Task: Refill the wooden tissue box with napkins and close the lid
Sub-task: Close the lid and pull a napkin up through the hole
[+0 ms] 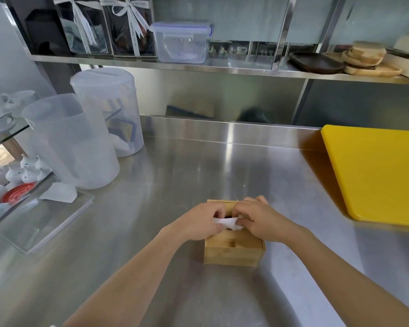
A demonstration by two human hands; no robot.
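A small wooden tissue box [234, 251] stands on the steel counter near me, its lid lying on top. A white napkin [227, 224] pokes up through the dark slot in the lid. My left hand [202, 221] pinches the napkin's left end, fingers curled over the lid. My right hand [257, 219] rests on the lid's right side and pinches the napkin's right end. Both hands hide most of the lid and the slot.
Two translucent plastic jugs [73, 140] stand at the left, with a loose white napkin [59, 192] on a clear acrylic sheet [45, 223] in front of them. A yellow cutting board [376, 173] lies at the right. A steel shelf [198, 66] above carries containers and wooden plates.
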